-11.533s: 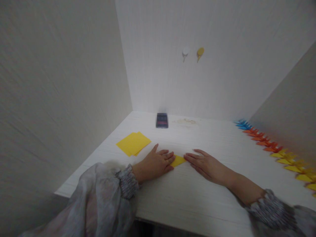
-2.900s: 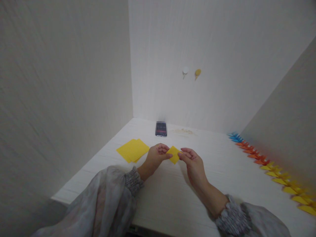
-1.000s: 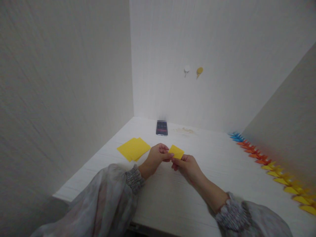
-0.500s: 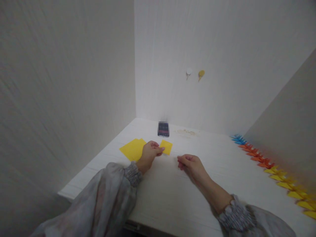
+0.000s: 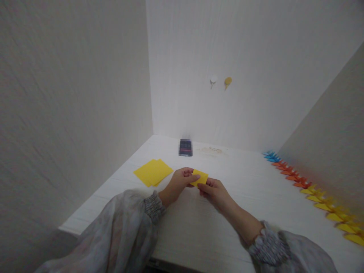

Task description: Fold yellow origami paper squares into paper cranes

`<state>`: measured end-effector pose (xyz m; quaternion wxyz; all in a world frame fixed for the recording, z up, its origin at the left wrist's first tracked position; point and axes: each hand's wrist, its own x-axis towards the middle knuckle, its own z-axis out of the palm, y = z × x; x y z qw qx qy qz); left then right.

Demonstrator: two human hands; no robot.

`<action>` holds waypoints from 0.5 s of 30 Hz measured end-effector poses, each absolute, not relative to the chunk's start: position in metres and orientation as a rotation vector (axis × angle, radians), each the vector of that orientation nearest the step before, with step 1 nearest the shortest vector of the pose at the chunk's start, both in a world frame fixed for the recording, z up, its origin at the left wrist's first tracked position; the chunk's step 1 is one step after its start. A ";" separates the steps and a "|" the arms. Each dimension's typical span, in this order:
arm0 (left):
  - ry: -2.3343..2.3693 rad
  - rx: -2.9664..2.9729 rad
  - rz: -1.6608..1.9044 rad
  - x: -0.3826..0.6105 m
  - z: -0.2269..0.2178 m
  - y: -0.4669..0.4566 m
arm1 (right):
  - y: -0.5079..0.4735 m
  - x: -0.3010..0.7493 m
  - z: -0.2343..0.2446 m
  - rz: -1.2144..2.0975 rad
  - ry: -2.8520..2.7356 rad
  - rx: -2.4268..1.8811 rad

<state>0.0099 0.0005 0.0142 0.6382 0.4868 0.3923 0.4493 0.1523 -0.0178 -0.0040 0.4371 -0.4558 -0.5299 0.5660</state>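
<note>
Head view: the left hand and right hand both pinch a small folded yellow paper between fingertips, each grip closed narrow on it, held just above the middle of the white surface. A stack of yellow sheets lies toward the left edge. A dark phone sits at the back edge, and folded paper pieces, blue, orange and yellow, line the right edge.

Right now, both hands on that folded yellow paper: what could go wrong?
1. The left hand and right hand pinch the folded paper in the air, not on the table, so a crease may land crooked.
2. A sleeve could sweep the yellow sheets nearby.
</note>
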 end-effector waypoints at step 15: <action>0.868 1.111 0.927 0.011 0.012 0.001 | -0.016 0.161 0.003 0.964 -1.407 -1.154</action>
